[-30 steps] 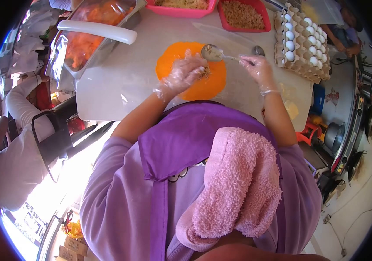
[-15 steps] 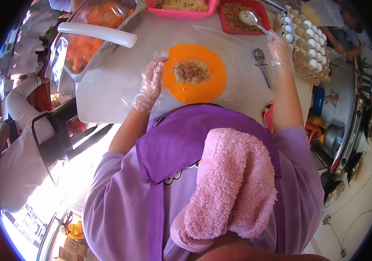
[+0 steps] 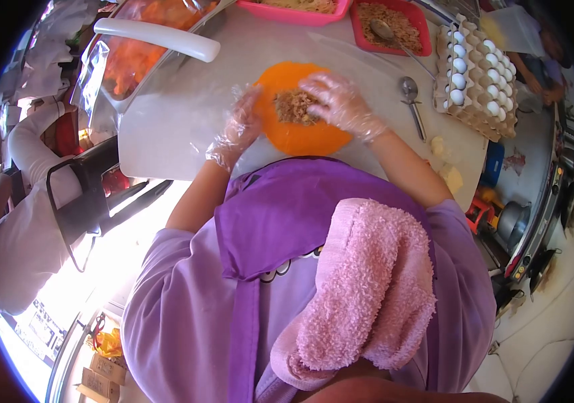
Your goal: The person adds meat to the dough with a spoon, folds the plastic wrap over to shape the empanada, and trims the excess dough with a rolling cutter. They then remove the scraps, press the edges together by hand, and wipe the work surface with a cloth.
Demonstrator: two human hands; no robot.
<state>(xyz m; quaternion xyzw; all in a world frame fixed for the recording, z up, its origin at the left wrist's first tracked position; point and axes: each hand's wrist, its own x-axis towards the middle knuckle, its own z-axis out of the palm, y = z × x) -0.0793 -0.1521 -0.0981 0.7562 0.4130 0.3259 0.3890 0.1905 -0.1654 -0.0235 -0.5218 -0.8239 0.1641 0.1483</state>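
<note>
One mound (image 3: 291, 108) partly behind right grip (image 3: 338, 105)

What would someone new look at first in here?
Probably the bright orange disc on the table, with a brown heap on it and the gloved right hand at the heap. Next might come the pink towel over the purple apron, and the white eggs in the tray at the table's right edge.

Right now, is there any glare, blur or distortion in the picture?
Head view: glare bleaches part of the lower-left background white; head view: the right hand looks slightly blurred, the pink towel crisp; head view: wide-lens curving, with black corners.
</note>
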